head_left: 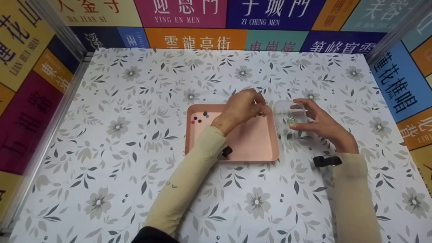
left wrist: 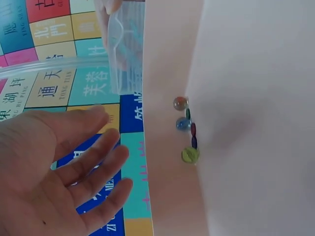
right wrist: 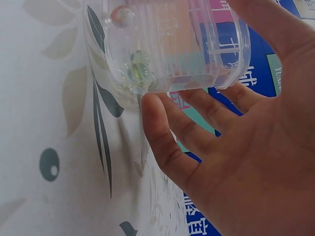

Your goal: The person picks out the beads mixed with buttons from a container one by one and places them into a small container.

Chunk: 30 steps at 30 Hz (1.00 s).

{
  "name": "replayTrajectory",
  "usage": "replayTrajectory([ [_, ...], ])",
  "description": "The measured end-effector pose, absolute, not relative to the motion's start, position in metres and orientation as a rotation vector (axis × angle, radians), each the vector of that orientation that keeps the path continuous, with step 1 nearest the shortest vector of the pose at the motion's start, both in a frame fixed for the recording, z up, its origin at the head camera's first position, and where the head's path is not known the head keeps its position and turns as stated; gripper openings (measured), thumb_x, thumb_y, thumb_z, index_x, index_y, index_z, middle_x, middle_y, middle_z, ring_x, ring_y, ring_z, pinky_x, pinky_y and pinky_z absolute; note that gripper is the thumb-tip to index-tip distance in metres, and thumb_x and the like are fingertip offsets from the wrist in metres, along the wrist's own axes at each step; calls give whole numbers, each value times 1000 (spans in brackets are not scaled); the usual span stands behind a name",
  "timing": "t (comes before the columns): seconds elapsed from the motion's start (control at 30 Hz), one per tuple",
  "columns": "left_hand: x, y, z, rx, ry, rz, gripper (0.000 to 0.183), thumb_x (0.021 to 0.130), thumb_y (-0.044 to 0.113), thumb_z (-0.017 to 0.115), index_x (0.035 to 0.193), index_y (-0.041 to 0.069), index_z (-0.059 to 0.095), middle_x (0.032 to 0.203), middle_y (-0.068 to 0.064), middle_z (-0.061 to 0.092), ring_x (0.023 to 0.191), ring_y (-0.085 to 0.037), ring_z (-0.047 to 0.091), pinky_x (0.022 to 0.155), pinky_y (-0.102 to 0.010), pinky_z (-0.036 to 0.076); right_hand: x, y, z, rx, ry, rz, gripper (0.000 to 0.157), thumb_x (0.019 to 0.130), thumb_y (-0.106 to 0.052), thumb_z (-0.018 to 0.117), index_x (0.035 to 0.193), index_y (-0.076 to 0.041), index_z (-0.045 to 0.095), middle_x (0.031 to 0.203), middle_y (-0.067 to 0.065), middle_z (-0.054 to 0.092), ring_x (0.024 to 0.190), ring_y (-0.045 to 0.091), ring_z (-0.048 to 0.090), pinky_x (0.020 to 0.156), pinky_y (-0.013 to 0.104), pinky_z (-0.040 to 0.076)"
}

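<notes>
A shallow pink tray (head_left: 249,143) lies on the table. Over its right part hangs my left hand (head_left: 241,106), fingers loosely bent and holding nothing in the left wrist view. By the tray wall below that hand lie a yellow-green marble (left wrist: 190,155), a blue marble (left wrist: 183,124) and an orange-tinted marble (left wrist: 180,103), with small dark oval beads (left wrist: 193,130) among them. My right hand (head_left: 320,123) holds a clear plastic box (head_left: 281,118) between thumb and fingers, just right of the tray. Inside the box are green marbles (right wrist: 139,69) and an orange-and-white one (right wrist: 122,16).
Several small dark, red and blue beads (head_left: 199,120) lie in the tray's upper left corner. A flower-patterned cloth (head_left: 118,162) covers the table. Panels with large lettering (head_left: 202,37) stand along the back and both sides.
</notes>
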<state>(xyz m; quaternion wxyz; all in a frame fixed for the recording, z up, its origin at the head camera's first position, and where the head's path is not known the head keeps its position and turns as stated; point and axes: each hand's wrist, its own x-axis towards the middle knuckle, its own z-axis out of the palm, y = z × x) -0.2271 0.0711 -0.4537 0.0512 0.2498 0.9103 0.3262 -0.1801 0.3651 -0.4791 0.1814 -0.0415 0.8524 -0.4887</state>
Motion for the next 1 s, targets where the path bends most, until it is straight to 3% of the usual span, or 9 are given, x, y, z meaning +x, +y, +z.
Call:
replayTrajectory([
  [0.2,-229,69,-460,749,2889,804,16,97,19,72,110,18,82,112,-4,74,109,-24,69,94,-39,56,-179,366,-480,-113,2410,-1379,88,88,-20,84,158,-28,33,165,5,37,158,38,29,123,69,26],
  [0.37,-230,68,-466,667,2887,679,22,97,15,69,112,22,82,115,-3,75,113,-24,69,100,-44,55,-180,365,-481,-121,2410,-1383,88,88,-19,84,158,-27,33,164,5,38,157,38,30,123,68,26],
  [0.6,-232,65,-475,675,2890,600,26,97,11,67,112,26,82,112,-1,77,106,-21,69,96,-44,57,-180,365,-480,-116,2405,-1393,86,88,-19,84,158,-28,33,163,4,39,155,36,33,122,66,29],
  [1.0,-234,61,-481,600,2833,633,31,100,11,64,122,27,79,125,-1,74,118,-22,68,103,-42,53,-181,366,-481,-142,2422,-1369,87,88,-19,84,158,-26,33,169,6,29,158,40,27,122,70,25],
])
